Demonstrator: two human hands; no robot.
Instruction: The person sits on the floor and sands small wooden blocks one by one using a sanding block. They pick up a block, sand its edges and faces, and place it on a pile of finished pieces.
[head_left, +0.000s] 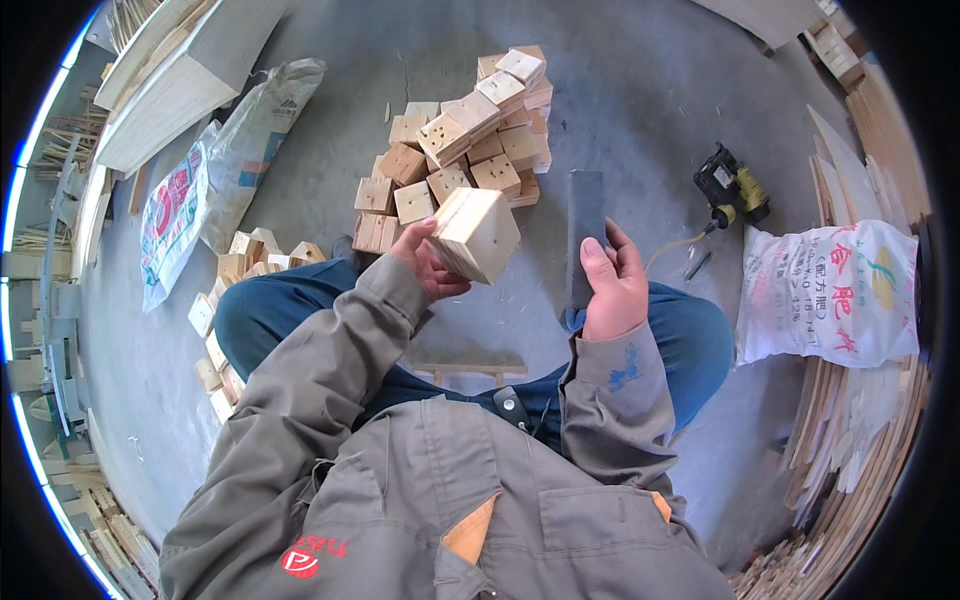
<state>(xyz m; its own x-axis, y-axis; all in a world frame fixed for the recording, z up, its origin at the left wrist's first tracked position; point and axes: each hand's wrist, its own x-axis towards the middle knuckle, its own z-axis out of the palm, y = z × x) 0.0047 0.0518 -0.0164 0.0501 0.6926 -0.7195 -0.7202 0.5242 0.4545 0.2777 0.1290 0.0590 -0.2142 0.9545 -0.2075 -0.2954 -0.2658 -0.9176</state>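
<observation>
- A seated person in a grey-brown jacket (400,520) and blue trousers (290,310), seen from above, knees spread; the landmark here is the pile of wooden blocks (460,140) on the floor ahead.
- The left hand (432,262), on the near side of the pile, is closed around the left side of a pale wooden block (482,235). The block overlaps the pile's near edge in view; whether they touch cannot be told.
- The right hand (612,290), apart from the left and nearer than the pile's right side, grips a flat dark bar (586,235), thumb on its face, the bar pointing away from the body.
- Nearer and left of the pile, a second group of blocks (225,330) crowds the left knee.
- Right of the pile lies a black-and-yellow power tool (732,185); its yellowish cord (670,245) runs back toward the right knee.
- Farther right and nearer than the pile, a stuffed white sack (830,295) rests by long wooden strips (860,430).
- Left of the pile, crumpled plastic sacks (265,140) lie flat; beyond them stands a large pale panelled piece (190,85).
- Beneath the pile spreads a smooth grey floor (630,100), scattered with small chips.
</observation>
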